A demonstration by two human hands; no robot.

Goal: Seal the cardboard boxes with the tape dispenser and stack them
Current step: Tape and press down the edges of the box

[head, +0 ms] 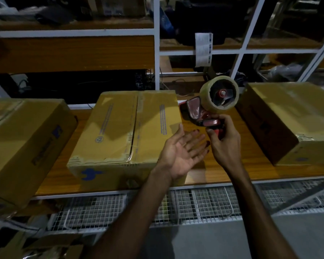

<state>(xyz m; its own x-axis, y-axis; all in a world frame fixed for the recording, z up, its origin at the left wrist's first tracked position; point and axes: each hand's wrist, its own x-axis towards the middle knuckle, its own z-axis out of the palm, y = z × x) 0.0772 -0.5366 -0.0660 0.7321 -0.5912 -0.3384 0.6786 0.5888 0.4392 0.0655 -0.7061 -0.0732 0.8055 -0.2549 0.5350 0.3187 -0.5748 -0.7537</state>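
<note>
Red tape dispenser, yellow-brown cardboard boxes with blue marks, white wire mesh.

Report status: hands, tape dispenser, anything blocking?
Right hand grips red tape dispenser, raised. Left hand open, palm up. Middle brown cardboard box taped along its seam. Nothing blocking.

Dim room; white-framed wooden shelving, grey floor.

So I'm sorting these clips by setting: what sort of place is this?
Probably a warehouse packing or stockroom area: cardboard boxes sit on a wooden bench, white metal shelves stand behind, and the right hand holds a tape dispenser.
</note>
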